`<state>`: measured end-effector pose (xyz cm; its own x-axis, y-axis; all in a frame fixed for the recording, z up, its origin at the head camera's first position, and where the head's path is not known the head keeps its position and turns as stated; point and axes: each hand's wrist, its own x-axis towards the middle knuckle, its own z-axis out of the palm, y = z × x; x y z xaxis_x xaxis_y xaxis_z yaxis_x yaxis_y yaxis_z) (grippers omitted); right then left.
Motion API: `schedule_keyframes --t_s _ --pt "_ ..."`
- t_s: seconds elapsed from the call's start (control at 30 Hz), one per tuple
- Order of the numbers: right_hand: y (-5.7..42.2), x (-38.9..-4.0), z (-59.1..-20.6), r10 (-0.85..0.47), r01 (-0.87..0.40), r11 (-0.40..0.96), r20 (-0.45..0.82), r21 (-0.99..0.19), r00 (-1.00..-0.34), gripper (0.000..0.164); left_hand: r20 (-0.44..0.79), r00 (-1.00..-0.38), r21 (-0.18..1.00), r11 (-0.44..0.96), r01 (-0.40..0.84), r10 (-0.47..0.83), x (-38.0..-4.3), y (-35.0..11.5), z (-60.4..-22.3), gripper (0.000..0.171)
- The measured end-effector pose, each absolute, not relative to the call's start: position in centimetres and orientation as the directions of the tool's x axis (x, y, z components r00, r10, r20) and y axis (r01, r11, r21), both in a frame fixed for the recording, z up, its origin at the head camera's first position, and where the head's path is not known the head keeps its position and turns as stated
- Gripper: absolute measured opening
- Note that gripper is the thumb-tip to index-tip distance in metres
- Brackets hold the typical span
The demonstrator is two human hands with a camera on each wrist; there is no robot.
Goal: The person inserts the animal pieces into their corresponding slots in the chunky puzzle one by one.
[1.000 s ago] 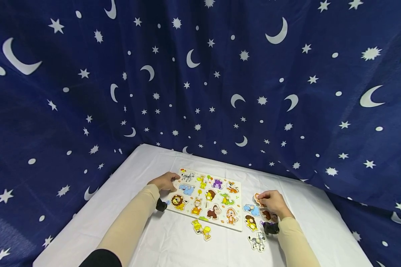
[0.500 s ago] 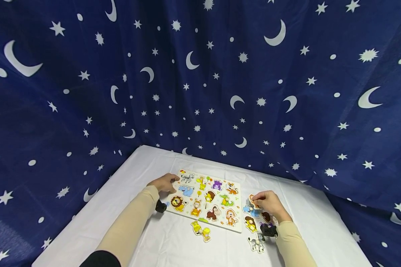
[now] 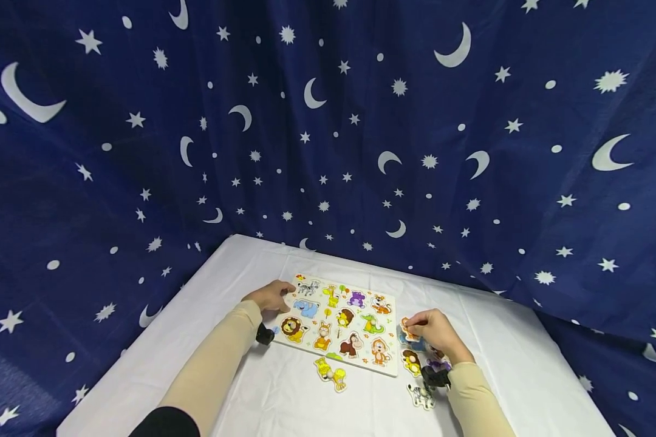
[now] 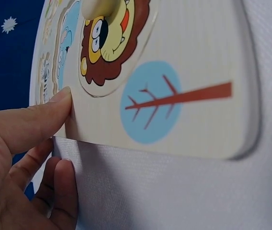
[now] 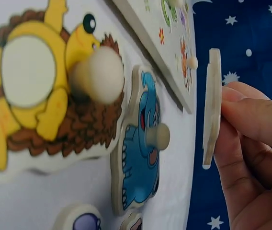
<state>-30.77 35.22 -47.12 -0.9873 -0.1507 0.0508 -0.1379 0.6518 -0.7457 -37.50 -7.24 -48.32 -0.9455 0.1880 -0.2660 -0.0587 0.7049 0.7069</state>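
Note:
My right hand (image 3: 438,332) pinches an orange animal puzzle piece (image 3: 408,329) between thumb and fingers. In the right wrist view that piece (image 5: 213,105) is seen edge-on, raised above the table. It hangs over the blue elephant piece (image 5: 143,148), just off the right edge of the white animal puzzle board (image 3: 355,358). On the board's left edge rests my left hand (image 3: 269,297). Its thumb (image 4: 54,108) touches the board's top beside the lion piece (image 4: 105,52), while other fingers bend loosely below the edge.
Hedgehog (image 3: 412,362) and zebra (image 3: 421,396) pieces lie right of the board, with purple and brown ones partly hidden by my right hand and wrist camera. A yellow giraffe piece (image 3: 330,374) lies before the board. A dark blue star curtain (image 3: 328,152) surrounds the white-covered table.
My right hand has moved left with the orange piece, from beside the elephant piece to above it. The left hand stays at the board's edge.

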Motion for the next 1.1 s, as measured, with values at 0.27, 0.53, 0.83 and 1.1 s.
schedule_keyframes --t_s 0.27,0.53,0.83,1.1 --pt "34.7 -30.3 -46.7 -0.211 -0.179 0.619 0.057 -0.765 -0.976 0.007 -0.261 -0.947 0.705 0.707 -0.056 0.185 -37.4 -6.9 -47.9 0.060" --pt "34.1 -29.9 -47.0 -0.259 -0.209 0.590 0.063 -0.779 -0.964 0.007 -0.262 -0.948 0.709 0.703 -0.061 0.183 -37.4 -6.9 -48.0 0.060" --pt "33.2 -29.4 -47.4 -0.331 -0.281 0.551 0.103 -0.786 -0.938 0.006 -0.266 -0.948 0.710 0.701 -0.070 0.174 -37.4 -6.9 -47.9 0.061" --pt "32.6 -28.9 -48.4 -0.345 -0.268 0.561 0.072 -0.783 -0.936 0.004 -0.270 -0.946 0.719 0.691 -0.073 0.181 -37.4 -7.1 -48.3 0.060"
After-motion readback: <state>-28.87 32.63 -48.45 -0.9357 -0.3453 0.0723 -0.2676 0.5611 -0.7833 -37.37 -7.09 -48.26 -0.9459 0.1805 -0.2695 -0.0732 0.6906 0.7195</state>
